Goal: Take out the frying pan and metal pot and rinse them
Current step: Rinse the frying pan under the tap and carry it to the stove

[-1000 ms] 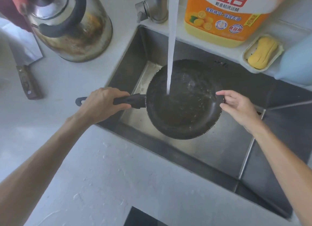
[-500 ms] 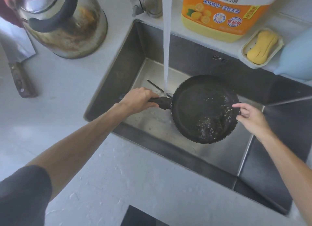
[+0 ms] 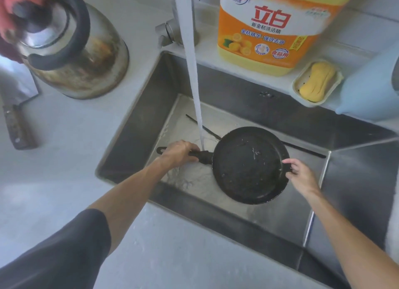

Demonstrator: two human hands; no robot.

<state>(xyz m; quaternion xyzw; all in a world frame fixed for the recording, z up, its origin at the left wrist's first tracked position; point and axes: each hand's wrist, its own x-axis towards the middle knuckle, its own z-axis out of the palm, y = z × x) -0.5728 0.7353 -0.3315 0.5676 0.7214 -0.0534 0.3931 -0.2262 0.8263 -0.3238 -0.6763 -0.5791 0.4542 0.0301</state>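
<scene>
Now both hands hold the frying pan [image 3: 248,165] low in the sink [image 3: 133,124].

Left hand [image 3: 178,153] has its grip curled round the black handle; right hand [image 3: 301,176] pinches the opposite rim with fingers and thumb. Droplets cling to the pan's dark inside. Tap water [image 3: 192,72] falls just left of the pan body, beside the handle. A thin black rod [image 3: 302,148] lies on the sink floor behind it. On the desk [image 3: 64,159] stand a stained metal kettle [image 3: 82,57], a cleaver [image 3: 15,120], an orange detergent jug [image 3: 272,29] and yellow soap [image 3: 317,81] in its dish.
</scene>
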